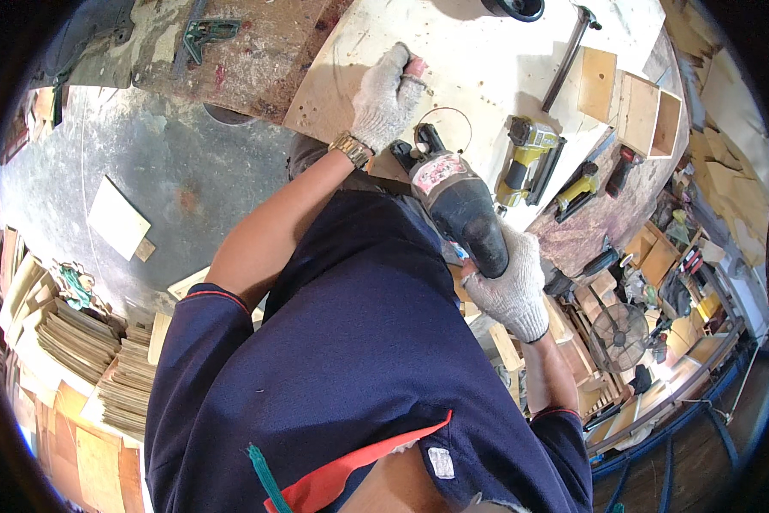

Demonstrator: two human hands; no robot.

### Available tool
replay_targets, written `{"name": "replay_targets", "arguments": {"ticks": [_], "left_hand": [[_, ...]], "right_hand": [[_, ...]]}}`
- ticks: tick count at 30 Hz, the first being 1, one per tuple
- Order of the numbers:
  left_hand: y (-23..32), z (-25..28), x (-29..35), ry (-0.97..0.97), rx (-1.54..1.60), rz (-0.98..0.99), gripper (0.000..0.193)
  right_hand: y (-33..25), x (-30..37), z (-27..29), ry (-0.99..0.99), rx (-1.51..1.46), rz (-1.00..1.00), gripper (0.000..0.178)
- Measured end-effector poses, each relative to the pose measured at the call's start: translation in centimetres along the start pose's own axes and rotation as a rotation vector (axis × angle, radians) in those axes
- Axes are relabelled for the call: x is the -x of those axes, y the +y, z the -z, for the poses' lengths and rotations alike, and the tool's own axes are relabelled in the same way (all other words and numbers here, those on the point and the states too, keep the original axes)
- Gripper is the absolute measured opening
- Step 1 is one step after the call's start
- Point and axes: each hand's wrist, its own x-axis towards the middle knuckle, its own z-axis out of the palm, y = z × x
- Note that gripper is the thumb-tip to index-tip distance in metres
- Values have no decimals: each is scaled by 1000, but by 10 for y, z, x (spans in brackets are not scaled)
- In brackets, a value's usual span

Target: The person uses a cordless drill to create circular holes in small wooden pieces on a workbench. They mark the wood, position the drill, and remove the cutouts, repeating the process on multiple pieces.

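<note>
My left hand (388, 101), in a white knit glove with bare reddish fingertips, rests on a pale wooden board (341, 73), fingers loosely apart and holding nothing. A gold watch (352, 150) circles that wrist. My gloved right hand (514, 286) is wrapped round the rear of a black power tool (465, 205) with a worn pink-and-white label. Its front, with two black prongs, reaches the board's near edge; its exact kind and its underside cannot be made out. Just past it, a thin circle (468, 120) is marked on the board.
Right of the tool lie a yellow-green nail gun (530, 154) and a second one (579, 192). Farther off are a hammer (568, 60), an open wooden box (649, 115) and a black bowl (521, 8). Stacked wood (68, 342) stands left; a fan (619, 335) stands right.
</note>
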Motion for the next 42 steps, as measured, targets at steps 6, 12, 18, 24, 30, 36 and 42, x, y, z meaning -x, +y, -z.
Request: {"name": "replay_targets", "arguments": {"ticks": [6,12,18,24,30,36,42], "left_hand": [[3,10,20,103,43,61,28],[4,13,22,122,21,46,26],[7,13,20,124,76,37,25],[4,14,21,123,98,30,25],[4,15,20,83,48,80,26],[2,10,23,202,47,-39,27],[3,14,22,105,64,105,28]], "right_hand": [[2,-1,-5,-68,19,-23,46],[-6,3,-11,72,96,83,40],[4,3,-14,-18,42,5,54],[-1,6,-18,64,104,74,56],[1,7,-20,70,100,68,56],[-8,4,-18,5,29,-21,54],[-6,6,-20,84,94,50,49]]}}
